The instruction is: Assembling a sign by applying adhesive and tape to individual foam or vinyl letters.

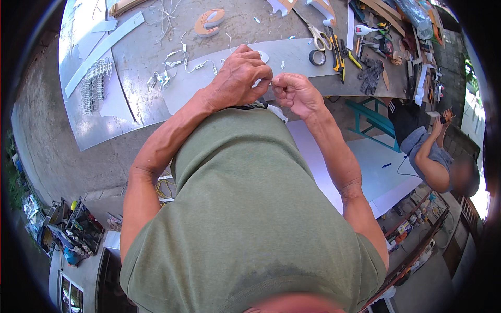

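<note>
Olive-green cotton-like shirt (245, 193) on my torso fills the near part of the head view; beyond it my left hand (241, 78) and right hand (296, 95) meet, or nearly meet, at the fingertips; both hands' fingers are curled almost closed, thumb toward forefinger, but I cannot tell what they pinch, if anything; a string of small white rectangular modules on thin white wire (175, 63) lies left of my left hand, partly on a long pale-grey flat sheet (297, 62); for such fine work I should steady one hand against the other and pinch lightly.
</note>
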Available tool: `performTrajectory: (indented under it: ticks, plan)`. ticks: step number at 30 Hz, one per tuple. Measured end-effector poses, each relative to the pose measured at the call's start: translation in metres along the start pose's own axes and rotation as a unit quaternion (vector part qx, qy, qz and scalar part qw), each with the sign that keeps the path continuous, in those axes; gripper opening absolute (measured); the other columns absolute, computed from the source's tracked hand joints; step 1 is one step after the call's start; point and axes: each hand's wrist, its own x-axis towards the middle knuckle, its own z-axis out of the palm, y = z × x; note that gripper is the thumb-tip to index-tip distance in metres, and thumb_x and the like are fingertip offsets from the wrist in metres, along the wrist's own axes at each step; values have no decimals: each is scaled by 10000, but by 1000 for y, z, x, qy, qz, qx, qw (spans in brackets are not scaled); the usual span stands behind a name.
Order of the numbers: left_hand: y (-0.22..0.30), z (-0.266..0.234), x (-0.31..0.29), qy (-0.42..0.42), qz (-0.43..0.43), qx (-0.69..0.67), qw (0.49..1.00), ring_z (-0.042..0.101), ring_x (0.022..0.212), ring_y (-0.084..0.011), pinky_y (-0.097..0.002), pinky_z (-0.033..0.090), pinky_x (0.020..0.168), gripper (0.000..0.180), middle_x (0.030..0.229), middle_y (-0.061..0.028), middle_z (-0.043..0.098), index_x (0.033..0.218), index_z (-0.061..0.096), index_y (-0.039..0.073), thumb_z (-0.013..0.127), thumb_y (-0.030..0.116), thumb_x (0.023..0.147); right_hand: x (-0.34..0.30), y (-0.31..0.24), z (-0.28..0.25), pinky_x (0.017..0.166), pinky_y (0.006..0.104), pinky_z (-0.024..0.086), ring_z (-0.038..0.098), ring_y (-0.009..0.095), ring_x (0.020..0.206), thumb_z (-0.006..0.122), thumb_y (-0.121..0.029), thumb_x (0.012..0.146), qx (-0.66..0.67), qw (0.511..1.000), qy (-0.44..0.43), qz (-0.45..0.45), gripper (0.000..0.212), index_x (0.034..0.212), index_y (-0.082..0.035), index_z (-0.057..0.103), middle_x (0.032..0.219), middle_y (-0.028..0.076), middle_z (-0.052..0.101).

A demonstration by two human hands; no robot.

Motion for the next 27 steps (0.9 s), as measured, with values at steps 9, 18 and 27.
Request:
performTrajectory:
  ticks: [9,18,27]
  plan:
    - [-3,-14,-5,-65,-200,-182,960,663,763,-218,-359,499,763,98,769,-94,713,827,741,30,730,94,754,-18,2,22,788,340,484,592,200,950,767,-55,790,-584,613,138,-513,361,1135,-128,688,988,9,640]
    - [1,-19,-3,-105,-247,-238,933,648,718,-157,-321,514,725,178,749,-95,716,841,737,-24,712,134,763,-14,10,14,808,353,461,590,200,935,780,-68,734,-679,426,95,-591,303,1027,-107,716,1010,9,625]
    - [1,-10,-7,-95,-232,-222,942,663,717,-188,-333,508,743,136,752,-99,717,830,742,6,725,106,739,-14,7,22,716,323,465,589,184,837,771,-88,786,-694,452,102,-551,174,913,-37,664,897,37,611]
